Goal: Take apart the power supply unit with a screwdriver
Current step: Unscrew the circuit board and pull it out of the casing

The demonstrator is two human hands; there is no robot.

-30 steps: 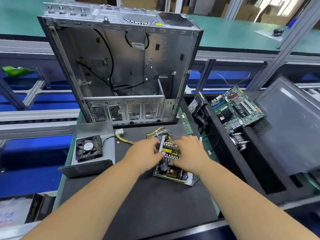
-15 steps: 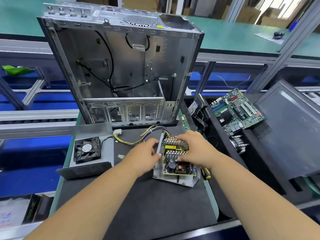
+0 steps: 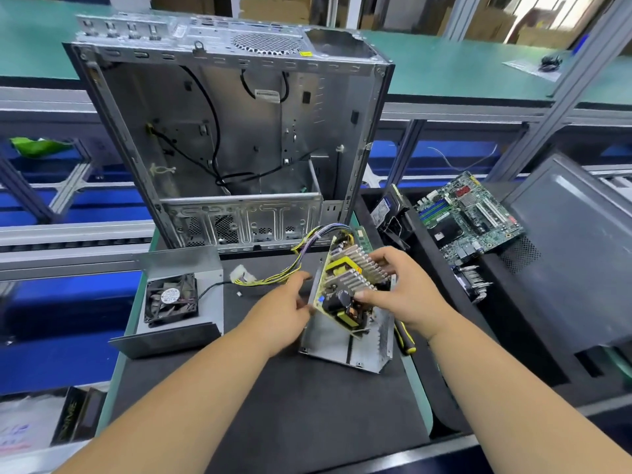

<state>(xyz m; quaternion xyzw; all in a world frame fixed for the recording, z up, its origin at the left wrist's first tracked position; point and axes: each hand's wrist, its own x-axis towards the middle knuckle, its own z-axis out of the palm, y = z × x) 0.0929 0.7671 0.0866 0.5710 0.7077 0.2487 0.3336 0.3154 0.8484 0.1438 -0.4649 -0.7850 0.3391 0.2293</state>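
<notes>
The power supply's circuit board [image 3: 345,285], with finned heat sinks and a yellow transformer, is tilted up out of its grey metal base shell [image 3: 345,343] on the black mat. My right hand [image 3: 403,289] grips the board by the heat sinks on its right side. My left hand [image 3: 284,309] holds the shell's upright left wall, fingers curled at its edge. Yellow and purple wires [image 3: 301,254] run from the board to a white connector [image 3: 242,273]. The power supply cover with its black fan [image 3: 171,299] lies to the left. A yellow-and-black screwdriver [image 3: 405,338] lies right of the shell.
An emptied computer case [image 3: 232,138] stands upright behind the mat. A black tray on the right holds a motherboard [image 3: 468,213], a drive [image 3: 386,210] and a finned cooler [image 3: 475,282]. A dark side panel [image 3: 574,254] leans at the far right. Conveyor rails run along the left.
My right hand has lifted the circuit board so it tilts up and away from the base shell, which now shows bare. My left hand moved to the shell's left wall. The screwdriver came into view.
</notes>
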